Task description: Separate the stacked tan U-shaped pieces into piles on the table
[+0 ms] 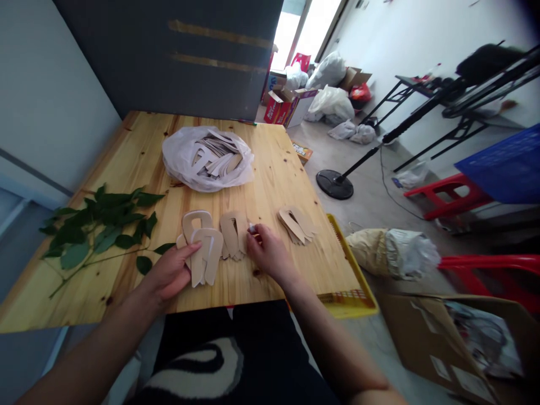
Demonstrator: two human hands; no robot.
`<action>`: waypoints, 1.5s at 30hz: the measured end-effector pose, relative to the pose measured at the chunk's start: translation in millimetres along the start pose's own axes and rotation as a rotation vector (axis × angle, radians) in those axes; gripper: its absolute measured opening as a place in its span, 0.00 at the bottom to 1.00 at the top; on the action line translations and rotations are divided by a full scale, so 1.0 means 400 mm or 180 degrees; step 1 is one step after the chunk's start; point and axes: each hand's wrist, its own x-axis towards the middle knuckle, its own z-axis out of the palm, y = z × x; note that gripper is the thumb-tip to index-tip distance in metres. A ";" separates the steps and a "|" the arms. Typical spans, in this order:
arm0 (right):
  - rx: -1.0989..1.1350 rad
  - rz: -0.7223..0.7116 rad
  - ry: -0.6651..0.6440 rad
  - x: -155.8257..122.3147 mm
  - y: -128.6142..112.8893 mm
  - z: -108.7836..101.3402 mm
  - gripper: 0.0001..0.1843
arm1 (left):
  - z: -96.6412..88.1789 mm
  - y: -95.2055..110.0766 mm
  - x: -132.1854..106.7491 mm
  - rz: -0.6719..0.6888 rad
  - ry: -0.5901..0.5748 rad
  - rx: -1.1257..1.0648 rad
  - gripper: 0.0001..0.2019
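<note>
My left hand (176,271) grips a few tan arch-shaped cardboard pieces (214,242), thumb on top, just above the table's near edge. Another such piece (189,219) with a cut-out lies behind them, partly covered. In the middle, a fanned stack of cardboard pieces (230,230) rests on the wood. Right beside that stack, my right hand (268,250) is closed in a pinch, with a small whitish bit (252,228) showing at its fingertips; its kind is too small to tell. Farther right lies a second fanned stack (296,225).
A plastic bag (181,163) full of cut cardboard pieces sits at the back of the wooden table (274,169). A leafy branch (105,230) lies at the left. A yellow basket (367,298) borders the right edge. On the floor stand a round-based stand (334,184) and an open carton (415,337).
</note>
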 end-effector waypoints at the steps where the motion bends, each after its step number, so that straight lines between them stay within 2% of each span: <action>1: 0.0081 0.0035 -0.0053 0.000 0.000 0.001 0.05 | -0.002 -0.001 0.002 0.0001 -0.0005 0.0003 0.13; 5: 0.0179 0.0101 -0.0083 -0.002 -0.004 0.000 0.07 | -0.003 -0.002 0.004 0.0008 -0.0129 0.0018 0.14; 9: -0.0153 -0.0253 0.0058 0.006 -0.018 -0.007 0.09 | 0.003 0.002 0.001 -0.0006 -0.0025 0.0050 0.13; 12: -0.0364 -0.0367 -0.0260 0.029 -0.040 -0.013 0.11 | 0.007 0.005 -0.003 -0.0022 0.0013 0.0005 0.13; 17: -0.1266 -0.0338 -0.0840 0.076 -0.084 -0.026 0.13 | 0.002 0.007 0.003 -0.0033 -0.0041 0.0046 0.13; 20: -0.1593 -0.0293 -0.1009 0.092 -0.103 -0.035 0.12 | -0.008 0.004 0.013 -0.0004 -0.0103 0.0119 0.11; 27: -0.1014 -0.0310 -0.1253 0.099 -0.100 -0.034 0.13 | -0.010 0.002 0.014 -0.0051 -0.0098 -0.0004 0.15; 32: -0.1284 -0.0189 -0.1058 0.092 -0.094 -0.031 0.14 | 0.000 0.006 0.006 -0.0050 -0.0013 0.0023 0.15; 37: -0.1455 -0.0183 -0.1184 0.112 -0.105 -0.036 0.13 | -0.006 0.004 0.008 0.0004 -0.0051 0.0024 0.15; 45: -0.0273 -0.0015 -0.1607 0.126 -0.085 -0.021 0.13 | 0.005 0.005 0.007 0.0042 -0.0042 0.0141 0.15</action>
